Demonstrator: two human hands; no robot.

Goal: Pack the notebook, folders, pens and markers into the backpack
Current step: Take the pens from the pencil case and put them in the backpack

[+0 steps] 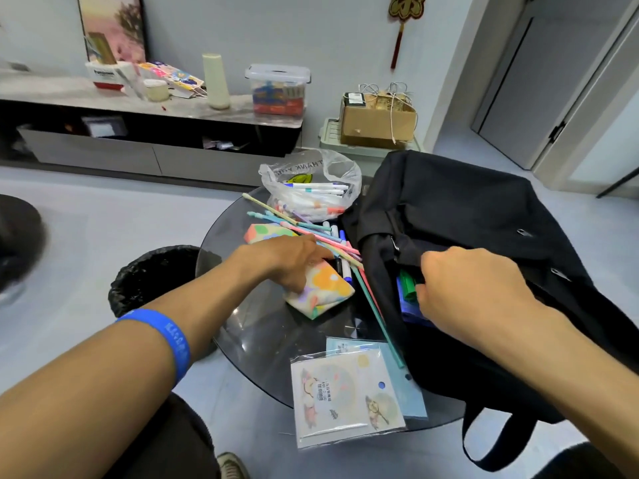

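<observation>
A black backpack (pixel 466 216) lies open on the right side of a round glass table (pixel 262 326). My right hand (pixel 470 288) grips the edge of its opening, where green and blue items (pixel 408 288) show inside. My left hand (pixel 294 261) rests on a colourful patterned pouch (pixel 325 292), its fingers closing around dark markers (pixel 342 267) beside it. Pastel pens (pixel 311 229) lie scattered behind the hand. A clear plastic bag (pixel 311 191) holds several more markers. Two flat sleeved notebooks or folders (pixel 349 392) lie at the table's near edge.
A black waste bin (pixel 152 274) stands left of the table. A low TV cabinet (pixel 148 133) with a clear storage box (pixel 278 89) and bottles runs along the back wall. A cardboard box (pixel 377 122) sits on a green crate. A door is at right.
</observation>
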